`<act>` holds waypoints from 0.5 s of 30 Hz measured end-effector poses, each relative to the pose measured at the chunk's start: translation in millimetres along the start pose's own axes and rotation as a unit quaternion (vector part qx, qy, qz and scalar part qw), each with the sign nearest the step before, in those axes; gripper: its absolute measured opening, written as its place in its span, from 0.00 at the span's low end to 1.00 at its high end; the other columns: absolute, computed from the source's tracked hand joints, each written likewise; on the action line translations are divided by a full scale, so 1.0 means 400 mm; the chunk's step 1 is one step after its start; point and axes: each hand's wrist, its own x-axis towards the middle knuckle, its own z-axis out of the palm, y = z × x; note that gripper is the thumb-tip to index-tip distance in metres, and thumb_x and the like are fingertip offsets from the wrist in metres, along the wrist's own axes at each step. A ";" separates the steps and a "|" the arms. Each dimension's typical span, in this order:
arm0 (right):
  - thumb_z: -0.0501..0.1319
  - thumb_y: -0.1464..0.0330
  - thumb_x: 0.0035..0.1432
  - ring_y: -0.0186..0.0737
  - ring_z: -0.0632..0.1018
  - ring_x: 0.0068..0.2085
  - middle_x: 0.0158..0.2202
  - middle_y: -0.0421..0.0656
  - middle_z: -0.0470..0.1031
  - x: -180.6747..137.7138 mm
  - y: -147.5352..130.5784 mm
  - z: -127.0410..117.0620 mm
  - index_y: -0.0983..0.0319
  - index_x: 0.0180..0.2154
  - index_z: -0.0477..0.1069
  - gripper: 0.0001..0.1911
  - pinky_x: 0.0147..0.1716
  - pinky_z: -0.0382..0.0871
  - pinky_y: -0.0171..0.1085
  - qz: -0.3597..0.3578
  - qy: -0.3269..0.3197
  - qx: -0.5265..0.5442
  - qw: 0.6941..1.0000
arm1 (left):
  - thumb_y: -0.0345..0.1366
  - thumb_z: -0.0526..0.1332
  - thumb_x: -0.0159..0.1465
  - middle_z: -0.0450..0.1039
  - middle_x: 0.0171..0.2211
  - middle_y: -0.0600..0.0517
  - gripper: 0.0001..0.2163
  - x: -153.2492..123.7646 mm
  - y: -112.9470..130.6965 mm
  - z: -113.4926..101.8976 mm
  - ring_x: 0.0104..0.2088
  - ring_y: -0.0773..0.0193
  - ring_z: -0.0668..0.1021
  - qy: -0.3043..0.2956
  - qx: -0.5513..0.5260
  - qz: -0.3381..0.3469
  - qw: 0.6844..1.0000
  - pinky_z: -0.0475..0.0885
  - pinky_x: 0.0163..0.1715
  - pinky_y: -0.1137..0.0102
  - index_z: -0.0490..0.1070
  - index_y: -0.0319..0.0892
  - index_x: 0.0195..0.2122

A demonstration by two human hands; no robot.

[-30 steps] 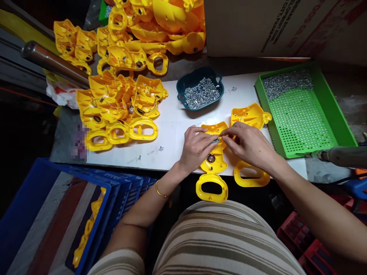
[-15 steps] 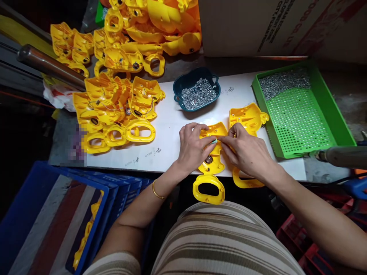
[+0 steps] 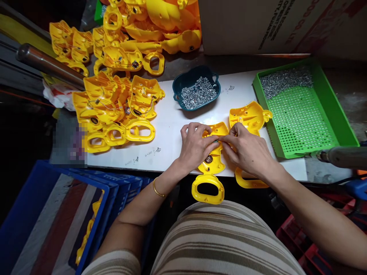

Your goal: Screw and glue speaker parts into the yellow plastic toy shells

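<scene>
A yellow plastic shell [image 3: 212, 164] with a loop handle lies inside-up at the table's near edge, a small round speaker set in it. My left hand [image 3: 195, 147] and my right hand [image 3: 246, 151] meet over its upper part, fingertips pinched together on a small part inside the shell. A second yellow shell [image 3: 249, 116] lies just right of it, partly under my right hand.
A dark teal bowl [image 3: 179, 82] of small screws sits behind the hands. A green perforated tray [image 3: 301, 118] with screws stands right. Several yellow shells [image 3: 114, 103] are heaped left and behind. A power screwdriver [image 3: 341, 157] lies at the right edge. Blue crates [image 3: 71, 214] stand lower left.
Both hands have drawn closer together over the shell, the fingers curling tighter on the small part. The shell has barely shifted.
</scene>
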 end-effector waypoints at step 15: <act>0.59 0.74 0.58 0.42 0.76 0.36 0.37 0.45 0.75 -0.190 0.055 0.026 0.51 0.52 0.69 0.21 0.36 0.71 0.42 -0.108 0.351 0.150 0.918 | 0.42 0.64 0.63 0.73 0.42 0.48 0.08 -0.005 -0.008 0.009 0.46 0.56 0.65 0.021 -0.024 0.015 0.999 0.61 0.44 0.60 0.79 0.47 0.39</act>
